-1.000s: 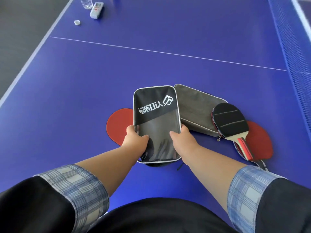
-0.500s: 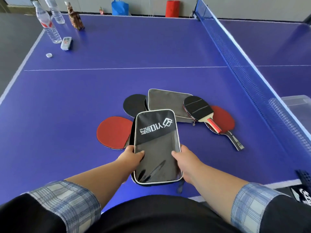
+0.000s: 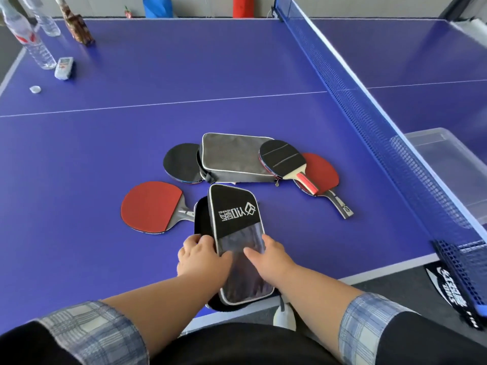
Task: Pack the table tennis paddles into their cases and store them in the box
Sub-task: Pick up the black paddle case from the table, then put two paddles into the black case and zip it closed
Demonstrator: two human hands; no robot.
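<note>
A black paddle case with white lettering lies at the table's near edge, its flap lifted on the left side. My left hand grips the case's left edge under the flap; my right hand holds its right side. A red paddle lies just left of the case. Behind it rests a grey case, with a black-faced paddle at its left end and a black paddle lying over a red paddle at its right end. A clear plastic box sits beyond the net.
The blue net runs along the right. At the far left corner stand two water bottles, a brown figure, a small white device and a bottle cap. The blue table top ends just before my body.
The black case has been drawn toward me to the table edge and its left side has opened up. The view has tilted up, showing the net and box.
</note>
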